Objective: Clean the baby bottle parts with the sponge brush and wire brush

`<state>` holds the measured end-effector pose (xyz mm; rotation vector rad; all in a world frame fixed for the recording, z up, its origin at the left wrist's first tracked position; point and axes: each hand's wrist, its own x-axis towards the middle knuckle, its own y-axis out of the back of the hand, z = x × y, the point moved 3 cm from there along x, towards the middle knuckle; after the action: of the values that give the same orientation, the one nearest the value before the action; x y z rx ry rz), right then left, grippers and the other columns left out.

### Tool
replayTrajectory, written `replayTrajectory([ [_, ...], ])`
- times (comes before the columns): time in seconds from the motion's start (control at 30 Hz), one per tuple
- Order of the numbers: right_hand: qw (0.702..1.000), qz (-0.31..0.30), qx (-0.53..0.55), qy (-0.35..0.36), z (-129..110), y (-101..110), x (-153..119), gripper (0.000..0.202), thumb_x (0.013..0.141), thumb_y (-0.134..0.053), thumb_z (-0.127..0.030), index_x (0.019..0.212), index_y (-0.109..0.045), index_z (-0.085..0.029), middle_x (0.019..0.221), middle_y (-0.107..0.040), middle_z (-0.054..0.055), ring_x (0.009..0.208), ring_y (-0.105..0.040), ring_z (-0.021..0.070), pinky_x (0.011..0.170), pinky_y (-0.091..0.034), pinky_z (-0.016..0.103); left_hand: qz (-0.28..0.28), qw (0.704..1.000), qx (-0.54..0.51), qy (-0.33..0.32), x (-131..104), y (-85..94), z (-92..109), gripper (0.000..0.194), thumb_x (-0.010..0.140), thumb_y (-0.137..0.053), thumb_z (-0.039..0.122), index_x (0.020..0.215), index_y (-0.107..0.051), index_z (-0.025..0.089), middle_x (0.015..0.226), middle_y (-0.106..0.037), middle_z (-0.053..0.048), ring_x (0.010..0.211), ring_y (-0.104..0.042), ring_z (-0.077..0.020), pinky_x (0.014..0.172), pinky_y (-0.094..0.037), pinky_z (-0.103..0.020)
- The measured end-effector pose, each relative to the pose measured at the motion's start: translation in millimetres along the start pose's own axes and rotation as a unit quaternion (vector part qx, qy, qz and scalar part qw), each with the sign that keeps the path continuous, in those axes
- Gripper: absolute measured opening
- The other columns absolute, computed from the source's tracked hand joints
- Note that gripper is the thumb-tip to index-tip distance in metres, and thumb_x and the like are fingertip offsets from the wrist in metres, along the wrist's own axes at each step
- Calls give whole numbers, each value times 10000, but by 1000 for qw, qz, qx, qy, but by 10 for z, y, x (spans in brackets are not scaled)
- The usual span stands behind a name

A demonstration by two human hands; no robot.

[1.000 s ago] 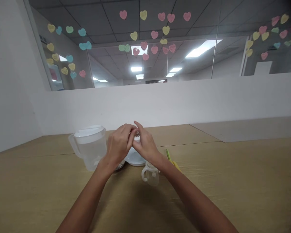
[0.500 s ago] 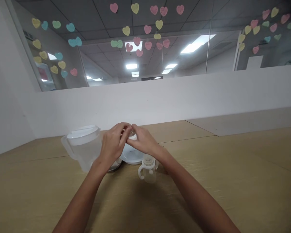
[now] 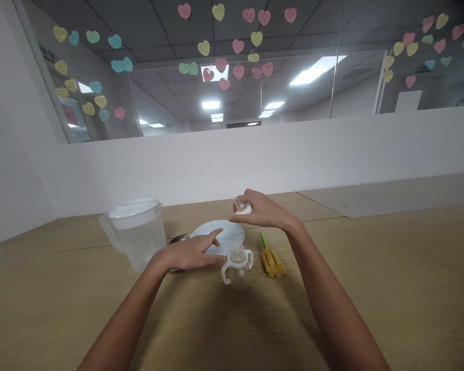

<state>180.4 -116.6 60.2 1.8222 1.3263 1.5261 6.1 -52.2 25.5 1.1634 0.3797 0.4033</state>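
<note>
My right hand (image 3: pixel 259 207) grips a clear nipple with a white collar (image 3: pixel 243 207), raised above the right side of a white bowl (image 3: pixel 216 228). Lower and to the left, my left hand (image 3: pixel 195 251) has its fingers spread and holds nothing; its fingertips are close to a clear baby bottle (image 3: pixel 238 268) with two white handles. The bottle stands upright on the table, its neck uncovered. The left hand partly covers the bowl and a dark metal dish (image 3: pixel 177 239) beside it.
A lidded clear pitcher (image 3: pixel 139 237) with a white handle stands at the left. A yellow sponge brush (image 3: pixel 273 263) with a green handle lies right of the bottle. Behind the wooden table (image 3: pixel 371 288) rises a white wall (image 3: pixel 216 165) below a window with heart-shaped notes.
My hands have parted. The right hand moved right with the nipple and collar, while the left came down toward the bottle and opened. The bowl and brush show more now.
</note>
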Motion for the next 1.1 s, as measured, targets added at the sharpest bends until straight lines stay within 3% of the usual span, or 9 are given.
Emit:
replayTrajectory([
  [0.07,998,-44,25,23,-9,20,-26,278,691,-624,-450,824,-636,-206,842,-532,31,762,-504,167,643,-374,258,-20,999,33,1,71,-81,3,653,745,-486,541,1303,-362,225,1105,-572,-52,997,-504,-220,794,-361,-253],
  [0.17,989,-111,61,77,-40,8,-40,291,646,-685,-388,877,-644,-216,902,-573,26,848,-512,179,682,-380,255,-2,997,72,-20,155,-140,51,564,722,-495,555,1163,-502,203,958,-589,-42,915,-502,-220,798,-328,-281],
  [0.33,968,-195,96,124,-18,-117,4,343,640,-701,-294,963,-630,-205,949,-591,19,858,-505,163,682,-378,241,-11,994,107,-24,215,-204,37,536,656,-537,595,1008,-554,191,858,-566,-18,827,-494,-194,825,-274,-312],
  [0.47,964,-232,68,106,54,-251,52,404,635,-696,-249,1024,-601,-196,912,-584,19,778,-502,148,616,-372,230,-23,993,113,-17,261,-265,-17,432,625,-561,582,811,-564,192,724,-539,17,715,-472,-158,833,-254,-321],
  [0.67,959,-265,35,95,4,-352,69,445,617,-701,-203,1044,-574,-188,974,-578,27,840,-510,158,646,-375,223,-44,994,99,-10,341,-342,-66,394,658,-560,521,539,-469,157,507,-426,64,542,-388,-90,856,-243,-345],
  [0.9,947,-317,-28,40,-23,-488,84,460,593,-717,-214,1030,-575,-190,953,-588,21,838,-530,168,608,-365,206,-45,994,94,-24,379,-380,-129,438,680,-548,513,490,-410,143,470,-353,77,497,-326,-63,886,-217,-365],
  [1.1,937,-343,-45,39,-32,-524,86,449,591,-717,-214,1018,-582,-197,926,-590,6,828,-538,158,583,-356,190,-47,993,104,-20,387,-388,-121,428,682,-546,509,496,-417,145,467,-337,76,497,-321,-63,883,-222,-353],
])
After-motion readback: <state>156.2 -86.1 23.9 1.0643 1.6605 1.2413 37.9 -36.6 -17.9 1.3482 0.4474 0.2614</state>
